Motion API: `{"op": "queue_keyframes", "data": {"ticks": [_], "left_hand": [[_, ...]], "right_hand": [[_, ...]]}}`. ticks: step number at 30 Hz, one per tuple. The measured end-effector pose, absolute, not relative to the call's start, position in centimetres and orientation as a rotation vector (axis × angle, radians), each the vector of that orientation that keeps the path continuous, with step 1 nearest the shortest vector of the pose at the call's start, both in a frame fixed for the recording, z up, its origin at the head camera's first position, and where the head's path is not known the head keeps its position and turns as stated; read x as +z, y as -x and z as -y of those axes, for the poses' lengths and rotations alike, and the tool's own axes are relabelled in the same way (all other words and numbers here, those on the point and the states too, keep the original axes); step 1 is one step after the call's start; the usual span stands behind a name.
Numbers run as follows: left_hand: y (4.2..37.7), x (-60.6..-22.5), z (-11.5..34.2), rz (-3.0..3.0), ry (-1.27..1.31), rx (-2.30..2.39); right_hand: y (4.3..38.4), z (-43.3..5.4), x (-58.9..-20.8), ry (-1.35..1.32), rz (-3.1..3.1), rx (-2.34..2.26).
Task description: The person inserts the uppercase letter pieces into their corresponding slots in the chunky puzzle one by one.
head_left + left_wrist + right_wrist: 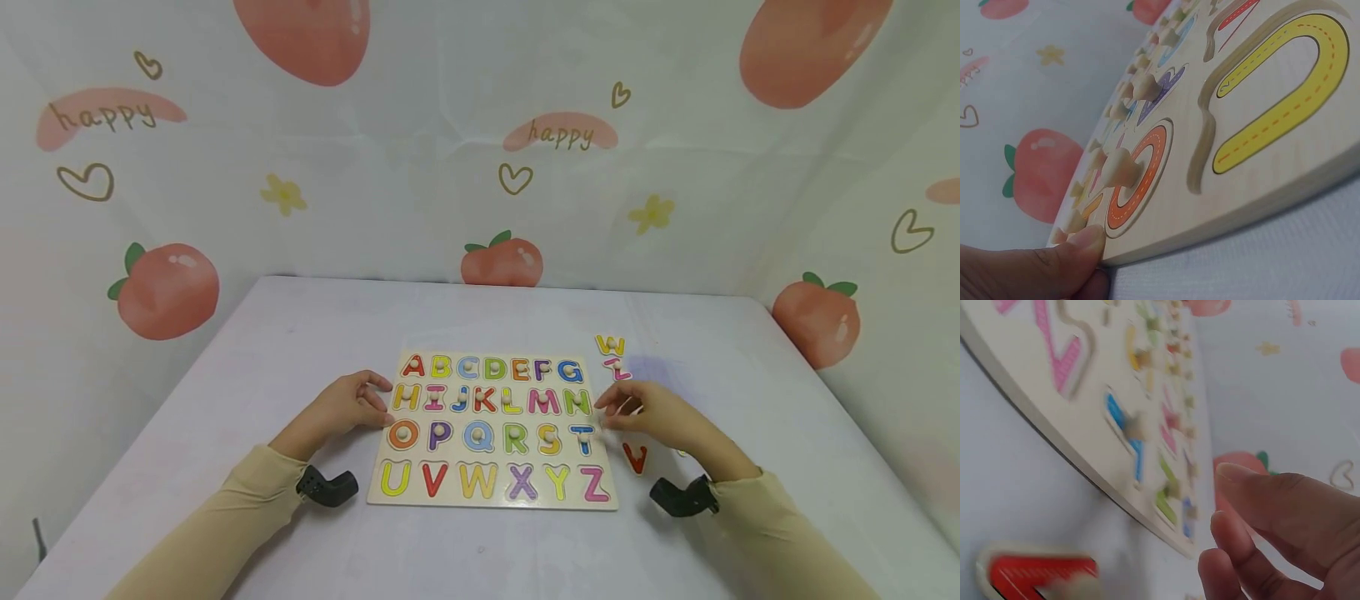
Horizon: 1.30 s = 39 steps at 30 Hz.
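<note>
A wooden alphabet puzzle board (pixel 491 502) lies on the table; knobbed letters fill the rows from A to T. In the bottom row, the U to Z slots show printed letters without knobs. My left hand (pixel 347 407) grips the board's left edge, with the thumb (pixel 1082 247) on top beside the orange O (pixel 1147 178) and fingertips below. Beside the right edge, my right hand (pixel 656 412) holds nothing; its bent fingers stand apart from the board in the right wrist view. A red V piece (pixel 635 458) lies on the table below that hand.
Yellow W (pixel 611 344) and pink Z (pixel 618 369) pieces lie beyond my right hand. A mostly hidden yellow piece (pixel 682 453) shows beneath the right forearm. The white table (pixel 480 558) meets a fruit-printed curtain (pixel 420 167) at its back edge.
</note>
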<state>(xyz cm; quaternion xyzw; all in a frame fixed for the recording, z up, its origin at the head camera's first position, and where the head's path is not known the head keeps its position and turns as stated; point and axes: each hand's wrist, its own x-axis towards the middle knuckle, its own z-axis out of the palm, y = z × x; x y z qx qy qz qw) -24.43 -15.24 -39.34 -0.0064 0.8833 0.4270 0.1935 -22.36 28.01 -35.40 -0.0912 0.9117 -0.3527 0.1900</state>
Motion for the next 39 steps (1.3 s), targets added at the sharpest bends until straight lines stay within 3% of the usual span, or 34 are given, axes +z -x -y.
{"op": "queue_keyframes", "data": {"ticks": [12, 39], "left_hand": [[24.4, -39.4, 15.3, -2.473, -0.01, 1.211], [24.8, -39.8, 15.4, -2.493, 0.005, 1.178]], "right_hand": [[25.1, -33.2, -34.9, 0.2, -2.631, -1.04], [19.8, -41.1, -37.1, 0.071, -2.644, -0.962]]}}
